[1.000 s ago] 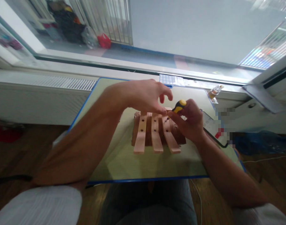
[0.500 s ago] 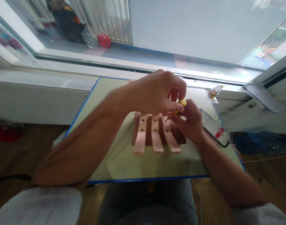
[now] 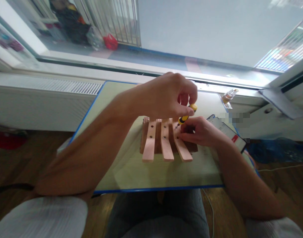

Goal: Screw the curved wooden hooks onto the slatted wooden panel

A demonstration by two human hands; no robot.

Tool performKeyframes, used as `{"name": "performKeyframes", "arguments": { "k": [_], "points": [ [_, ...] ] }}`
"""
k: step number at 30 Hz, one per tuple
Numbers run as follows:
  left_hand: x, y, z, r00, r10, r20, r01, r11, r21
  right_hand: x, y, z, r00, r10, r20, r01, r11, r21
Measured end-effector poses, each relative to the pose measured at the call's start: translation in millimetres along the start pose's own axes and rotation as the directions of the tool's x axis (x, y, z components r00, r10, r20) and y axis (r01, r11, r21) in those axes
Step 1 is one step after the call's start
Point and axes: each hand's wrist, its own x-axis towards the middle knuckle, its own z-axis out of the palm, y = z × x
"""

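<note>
My left hand [image 3: 172,96] reaches across from the left, thumb and fingers closed on the handle of a yellow-and-black screwdriver [image 3: 184,119]. The tool is tilted, its lower end over the far hole of the rightmost pale wooden strip [image 3: 183,151]. Beside that strip, my right hand [image 3: 199,132] is closed, its thumb and fingertips drawn together close to the screwdriver; what they pinch, if anything, is hidden. Two more strips, the left one [image 3: 148,148] and the middle one [image 3: 167,150], lie across a brown wooden block [image 3: 158,145], with dark holes or screws in them.
The block rests on a pale table [image 3: 121,158] with a blue edge. A phone [image 3: 224,129] lies right of my right hand. Behind it stands a small clear bottle [image 3: 229,96]. A radiator [image 3: 42,102] and window run along the far side; a person is beyond the glass.
My right hand has moved down from the screwdriver's handle to beside the right strip, uncovering more of the tool. My left hand stays on the handle. The phone appears slightly turned.
</note>
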Motion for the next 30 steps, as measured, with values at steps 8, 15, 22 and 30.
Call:
{"name": "performKeyframes", "arguments": {
  "k": [8,15,22,30],
  "points": [
    [0.9,-4.2,0.4,1.000,-0.001,0.013,0.001,0.999,-0.041,1.0,-1.9,1.1,1.000,-0.002,-0.002,0.002,1.000,0.007],
    [0.2,-3.1,0.4,1.000,-0.018,0.015,0.019,0.998,-0.056,1.6,-2.8,1.3,1.000,-0.009,0.005,0.009,1.000,0.025],
    [-0.1,-4.1,-4.0,1.000,-0.006,0.028,0.007,1.000,-0.024,2.1,2.6,4.1,0.995,0.005,-0.104,0.011,0.988,0.153],
    [1.6,-5.7,-4.8,0.999,0.038,0.019,-0.038,0.999,0.002,5.4,-2.8,14.1,0.903,-0.118,-0.412,0.265,0.910,0.320]
  ]
}}
